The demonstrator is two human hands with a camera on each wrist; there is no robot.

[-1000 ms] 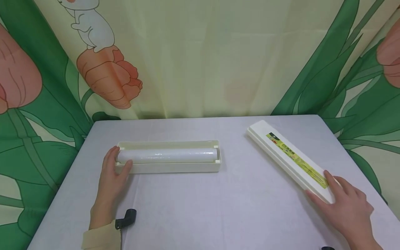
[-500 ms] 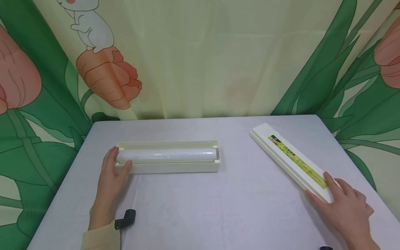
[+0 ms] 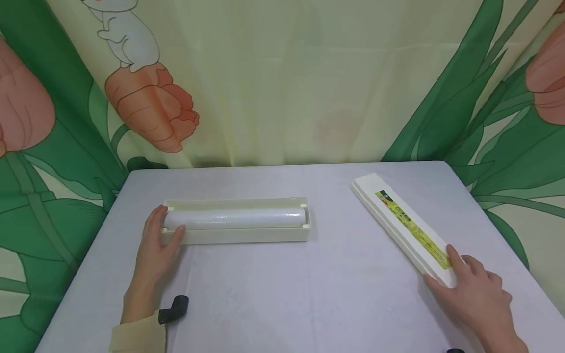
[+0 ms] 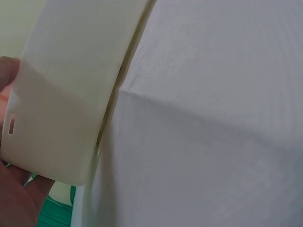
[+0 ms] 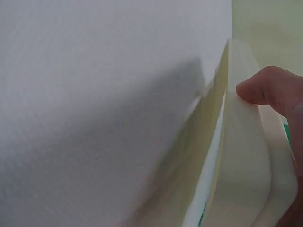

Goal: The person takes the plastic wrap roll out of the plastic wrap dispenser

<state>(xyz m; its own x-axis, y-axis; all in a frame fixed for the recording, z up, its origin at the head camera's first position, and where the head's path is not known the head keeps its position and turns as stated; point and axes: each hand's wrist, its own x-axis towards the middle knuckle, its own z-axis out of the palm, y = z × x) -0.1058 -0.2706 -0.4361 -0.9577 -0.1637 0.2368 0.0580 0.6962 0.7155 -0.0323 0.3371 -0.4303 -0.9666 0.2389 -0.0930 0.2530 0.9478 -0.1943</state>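
On the left half of the table lies a long off-white plastic box (image 3: 247, 237). Inside it is a shiny white roll of what looks like cling film (image 3: 238, 216). My left hand (image 3: 154, 247) grips the box's left end, thumb at the front and fingers at the far side. The box's plain front wall (image 4: 71, 94) fills the left of the left wrist view. On the right, a long white lid (image 3: 388, 211) with a yellow-green label lies slantwise. My right hand (image 3: 476, 294) holds its near end, and the thumb (image 5: 265, 85) presses its side in the right wrist view.
A white cloth (image 3: 273, 294) covers the table. Behind it hangs a curtain (image 3: 287, 88) printed with leaves, tulips and a rabbit on a carrot. A black wrist mount (image 3: 174, 310) sits at the left cuff.
My right hand and the near end of the lid have shifted slightly to the left. The left hand keeps its hold on the box, which shows no clear movement.
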